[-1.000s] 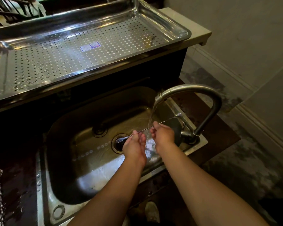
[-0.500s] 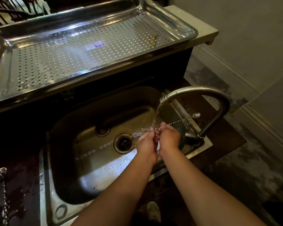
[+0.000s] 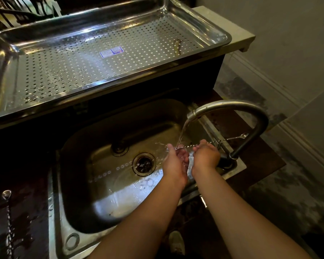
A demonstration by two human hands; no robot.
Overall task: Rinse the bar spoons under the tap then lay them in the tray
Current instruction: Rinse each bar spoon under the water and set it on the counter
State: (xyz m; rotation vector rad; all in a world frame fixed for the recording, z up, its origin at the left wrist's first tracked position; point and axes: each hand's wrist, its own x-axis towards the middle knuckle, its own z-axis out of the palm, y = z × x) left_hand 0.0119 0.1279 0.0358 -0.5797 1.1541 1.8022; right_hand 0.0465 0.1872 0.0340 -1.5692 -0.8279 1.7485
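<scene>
A thin twisted bar spoon lies level across the sink, its small end pointing right past the tap's neck. My right hand pinches its stem. My left hand holds the other end under the water running from the curved tap; that end is hidden by fingers and splash. The perforated steel tray stands on the raised ledge behind the sink, with only a sticker and a brownish scrap on it. Two more bar spoons lie on the wet dark counter at the far left.
A drain opening sits in the sink's middle, foam near the front wall. A dish rack shows at the back left. A pale wall with skirting and a stained floor lie to the right. A shoe shows below.
The spoon has slid to the right through my hands, more of its stem now reaching past the tap's neck. My hands have drawn slightly apart again under the stream.
</scene>
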